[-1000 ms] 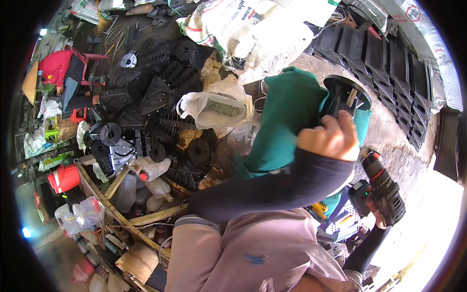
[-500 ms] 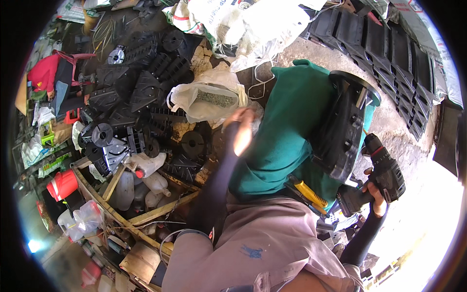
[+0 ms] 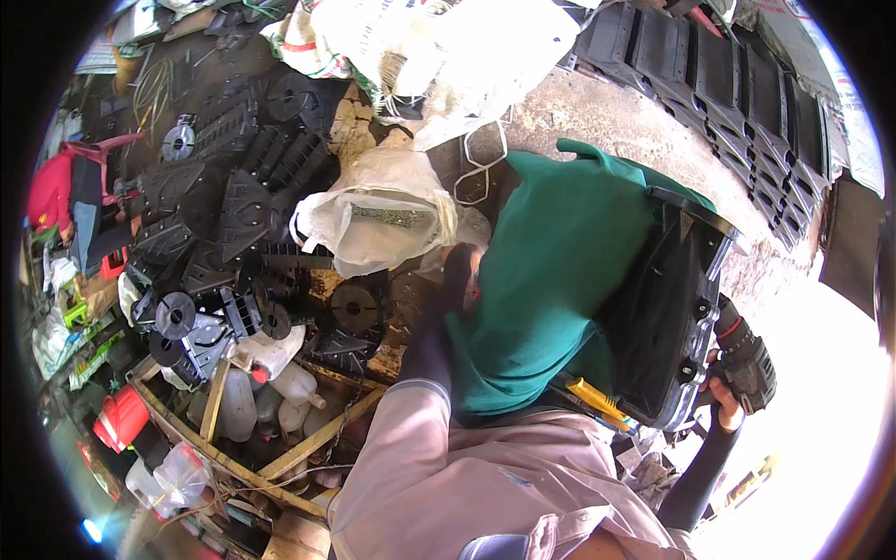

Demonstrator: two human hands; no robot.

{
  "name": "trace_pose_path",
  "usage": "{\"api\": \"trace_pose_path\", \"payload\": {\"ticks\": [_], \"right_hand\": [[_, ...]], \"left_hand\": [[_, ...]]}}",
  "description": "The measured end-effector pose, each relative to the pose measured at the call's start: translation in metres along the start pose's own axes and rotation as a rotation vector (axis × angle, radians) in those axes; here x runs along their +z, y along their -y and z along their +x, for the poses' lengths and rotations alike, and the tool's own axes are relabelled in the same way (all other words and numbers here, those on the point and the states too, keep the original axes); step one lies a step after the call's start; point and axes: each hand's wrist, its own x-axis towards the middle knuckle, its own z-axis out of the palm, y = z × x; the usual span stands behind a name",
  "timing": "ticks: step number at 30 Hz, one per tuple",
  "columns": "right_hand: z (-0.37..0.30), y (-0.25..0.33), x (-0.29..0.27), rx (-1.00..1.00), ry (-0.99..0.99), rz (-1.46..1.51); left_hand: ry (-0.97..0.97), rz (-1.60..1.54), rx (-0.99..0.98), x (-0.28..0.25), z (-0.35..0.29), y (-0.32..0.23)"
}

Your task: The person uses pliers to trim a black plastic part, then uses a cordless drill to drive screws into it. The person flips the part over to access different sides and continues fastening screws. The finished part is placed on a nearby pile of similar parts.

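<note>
My right hand (image 3: 726,405) is wrapped round the grip of a black cordless drill (image 3: 744,362) at the right, its chuck pointing up beside a black molded plastic part (image 3: 649,313). That part leans on the green cloth (image 3: 569,252) spread over my legs. My left hand (image 3: 472,269) is down at the cloth's left edge, beside a white sack (image 3: 373,247) holding small grey-green bits. The fingers of this hand are mostly hidden and blurred. A yellow-handled tool (image 3: 599,401) lies at my lap, next to the black part.
Black plastic parts (image 3: 247,210) are heaped at the left. Below them a wooden frame (image 3: 210,453) holds several plastic bottles (image 3: 297,383). Stacked black panels (image 3: 709,84) lie at the far right, white sacks (image 3: 467,56) at the far middle. A red bucket (image 3: 121,417) stands far left.
My left hand has come down from the sack to the cloth's edge. The black part has tipped over, showing its broad hollow side. The drill, still in my right hand, is lower, partly behind the part.
</note>
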Motion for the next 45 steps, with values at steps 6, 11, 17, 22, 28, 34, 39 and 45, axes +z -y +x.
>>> {"api": "trace_pose_path", "payload": {"ticks": [6, 11, 17, 22, 28, 34, 39, 45], "right_hand": [[-0.003, -0.001, -0.004, 0.018, -0.04, -0.073], [-0.005, -0.004, -0.01, 0.089, -0.047, 0.006], [-0.005, -0.002, -0.01, 0.065, 0.014, 0.009], [-0.004, -0.004, -0.003, 0.098, 0.012, 0.025], [0.003, -0.003, 0.004, 0.042, -0.004, 0.079], [0.006, 0.01, 0.017, 0.005, 0.015, 0.077], [0.005, 0.019, 0.026, 0.017, -0.015, 0.069], [-0.001, 0.024, 0.024, 0.065, 0.005, 0.043]], "left_hand": [[-0.045, -0.188, 0.103, 0.019, -0.031, 0.002], [0.021, -0.365, 0.1, 0.022, -0.017, 0.017], [0.089, -0.514, 0.052, 0.032, 0.023, 0.01], [0.096, -0.888, 0.09, 0.027, 0.034, 0.022], [0.353, -1.728, 0.205, 0.014, 0.014, 0.053], [0.509, -1.881, 0.212, 0.003, -0.008, 0.067], [0.37, -1.792, 0.007, -0.007, -0.024, 0.06], [0.468, -1.485, 0.232, -0.008, -0.025, 0.07]]}}
